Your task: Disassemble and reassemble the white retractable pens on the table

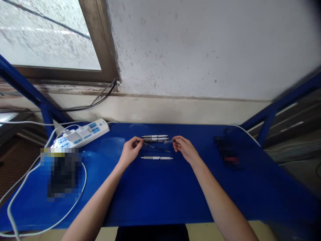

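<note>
Blue-painted worktop (155, 197) sits below a speckled white wall (208, 50) and a window (47, 36), with a white power strip (81, 133) near its far left corner and a white cable (85, 177) looping around a blurred block (61, 174). Both hands are near the middle of the worktop, apart but close, their fingertips facing each other. The left hand (130, 151) pinches one end of a thin dark rod (156, 147), perhaps a pen refill, which slants toward the right. The right hand (184, 149) pinches a short grey piece (169, 141), too small to identify. At least two silver-and-white pens (154, 137) lie side by side just beyond the rod, and another pen (156, 158) lies alone just nearer. The pens look light, stiff and smooth, likely to roll on the glossy paint, so a pinch at mid-barrel should suit them. The rod looks slender and easily bent, and is probably safest held near one end.
</note>
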{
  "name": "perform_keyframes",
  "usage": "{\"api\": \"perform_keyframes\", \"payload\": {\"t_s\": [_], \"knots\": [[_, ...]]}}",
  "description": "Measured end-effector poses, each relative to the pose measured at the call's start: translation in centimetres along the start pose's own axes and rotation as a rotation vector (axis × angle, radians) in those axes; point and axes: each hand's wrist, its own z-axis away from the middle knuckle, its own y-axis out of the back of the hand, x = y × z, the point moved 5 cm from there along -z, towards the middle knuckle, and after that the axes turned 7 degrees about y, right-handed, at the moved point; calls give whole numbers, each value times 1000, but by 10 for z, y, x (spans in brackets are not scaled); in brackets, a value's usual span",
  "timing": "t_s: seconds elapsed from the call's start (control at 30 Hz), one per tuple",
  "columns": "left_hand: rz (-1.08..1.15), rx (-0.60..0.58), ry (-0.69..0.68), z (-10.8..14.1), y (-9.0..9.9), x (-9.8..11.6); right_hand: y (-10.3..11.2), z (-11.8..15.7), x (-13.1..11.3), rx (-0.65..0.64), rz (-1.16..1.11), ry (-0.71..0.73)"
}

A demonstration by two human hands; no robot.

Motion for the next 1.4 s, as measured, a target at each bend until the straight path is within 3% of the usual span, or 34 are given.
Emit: {"api": "perform_keyframes", "payload": {"t_s": [0.2, 0.33, 0.6, 0.8, 1.23, 1.4], "knots": [[-28, 77, 23, -2, 8, -1, 2, -1, 3, -12, -19, -1], [110, 100, 60, -4, 13, -3, 3, -2, 3, -14, -58, -12], [600, -33, 246, -5, 0, -13, -5, 0, 1, -79, -326, -97], [802, -148, 369, -4, -7, -17, -12, 2, 5, -128, -348, -153], [831, -161, 359, -6, -8, -21, -8, 1, 6, -76, -298, -160], [738, -30, 305, -8, -1, -22, -7, 2, 6, -72, -314, -163]]}}
